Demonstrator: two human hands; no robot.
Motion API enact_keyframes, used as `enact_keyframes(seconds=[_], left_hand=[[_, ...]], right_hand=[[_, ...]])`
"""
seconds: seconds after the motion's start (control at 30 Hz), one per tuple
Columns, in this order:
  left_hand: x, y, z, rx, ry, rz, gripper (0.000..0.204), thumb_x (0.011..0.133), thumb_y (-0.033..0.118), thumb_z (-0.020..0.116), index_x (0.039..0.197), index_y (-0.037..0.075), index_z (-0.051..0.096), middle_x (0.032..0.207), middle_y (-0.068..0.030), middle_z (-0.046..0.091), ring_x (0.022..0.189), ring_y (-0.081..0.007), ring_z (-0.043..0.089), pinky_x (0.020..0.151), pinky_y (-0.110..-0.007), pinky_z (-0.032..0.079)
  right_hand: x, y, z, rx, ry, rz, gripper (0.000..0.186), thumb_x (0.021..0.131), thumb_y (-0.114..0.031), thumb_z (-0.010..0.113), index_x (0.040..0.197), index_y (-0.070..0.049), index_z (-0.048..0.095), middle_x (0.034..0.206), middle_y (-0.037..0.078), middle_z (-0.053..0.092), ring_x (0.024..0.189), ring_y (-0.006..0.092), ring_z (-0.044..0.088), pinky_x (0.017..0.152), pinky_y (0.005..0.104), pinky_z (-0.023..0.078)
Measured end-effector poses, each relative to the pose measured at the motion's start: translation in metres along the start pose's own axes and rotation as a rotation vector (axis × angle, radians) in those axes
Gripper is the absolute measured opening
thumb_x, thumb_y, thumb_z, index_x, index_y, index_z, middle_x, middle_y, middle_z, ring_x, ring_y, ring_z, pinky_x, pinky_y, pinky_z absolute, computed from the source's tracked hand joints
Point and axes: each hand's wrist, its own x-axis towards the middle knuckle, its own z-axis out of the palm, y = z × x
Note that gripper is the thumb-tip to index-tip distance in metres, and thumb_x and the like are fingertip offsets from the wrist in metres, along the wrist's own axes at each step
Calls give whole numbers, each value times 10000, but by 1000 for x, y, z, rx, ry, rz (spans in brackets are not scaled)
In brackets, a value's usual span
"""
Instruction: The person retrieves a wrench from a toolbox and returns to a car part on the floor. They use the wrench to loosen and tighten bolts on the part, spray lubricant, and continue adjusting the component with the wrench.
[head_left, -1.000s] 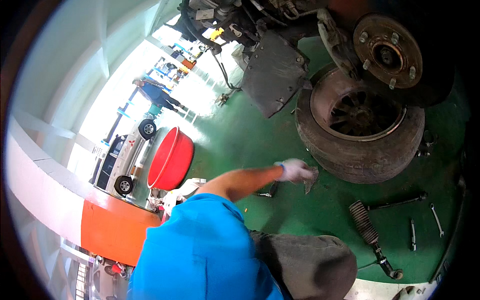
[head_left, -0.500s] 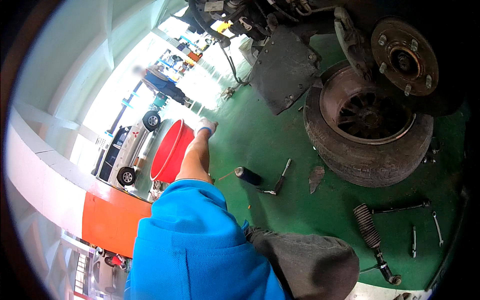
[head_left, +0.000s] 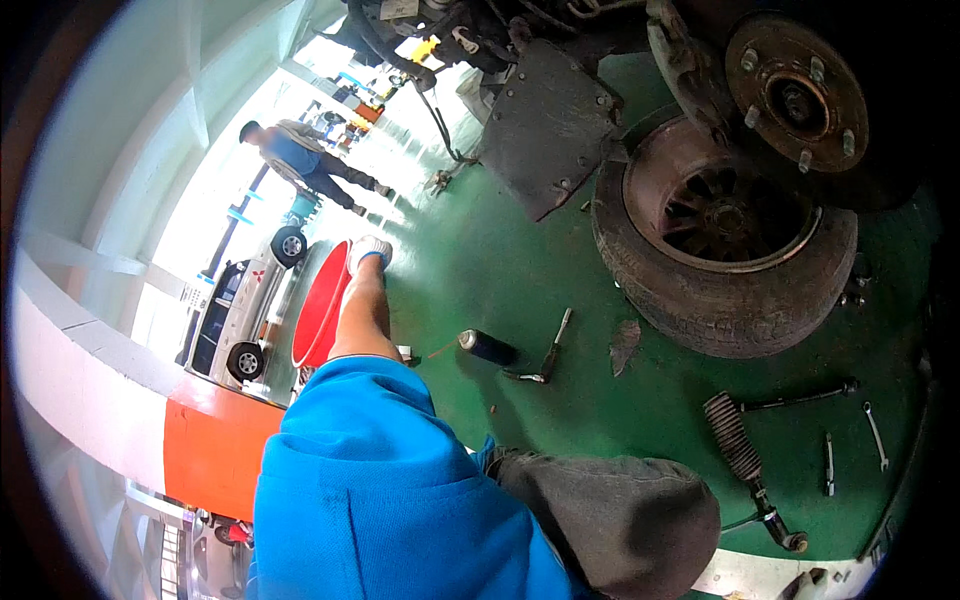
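My left hand (head_left: pixel 370 250), in a whitish glove, is at the far end of my outstretched arm in its blue sleeve. It overlaps the upper edge of a red tub (head_left: pixel 320 308); whether it grips the tub cannot be made out, as the fingers are small and partly hidden. Right of my forearm, on the green floor, stands a dark spray can (head_left: pixel 490 347) with a thin red straw. Beside the can lies a ratchet wrench (head_left: pixel 550 350). A small white object (head_left: pixel 404 353) peeks out next to my forearm. My right hand is out of view.
A wheel with its tire (head_left: pixel 730 300) lies flat under a rusty wheel hub (head_left: pixel 798 95) with studs. Nearer are a rod with ribbed bellows (head_left: pixel 735 440), a long bar (head_left: pixel 800 394) and two wrenches (head_left: pixel 830 465). A person (head_left: pixel 300 160) walks beyond, near a parked car (head_left: pixel 230 320).
My left hand has drawn leftward to the tub's edge. The view has shifted slightly, and the small white object now shows beside my forearm. The distant person has turned and stepped.
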Motion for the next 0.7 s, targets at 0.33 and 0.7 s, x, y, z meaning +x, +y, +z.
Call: enact_keyframes(seconds=[0.33, 0.7], left_hand=[[1, 8, 17, 0, 23, 14, 494, 869, 353, 663, 1194, -16, 710, 1277, -241, 671, 1208, -348, 655, 1022, -432, 515], [-2, 17, 7, 9, -10, 47, 425, 882, 223, 556, 1198, -22, 703, 1269, -261, 666, 1210, -355, 654, 1023, -443, 510]], right_hand=[[14, 38, -4, 70, -152, 5, 364, 912, -161, 679, 1193, 58, 605, 912, 144, 687, 790, 226, 636, 757, 388, 559], [0, 41, -3, 49, -49, 24, 373, 898, -144, 679, 1199, 69, 623, 947, 135, 697, 857, 231, 638, 792, 384, 557]])
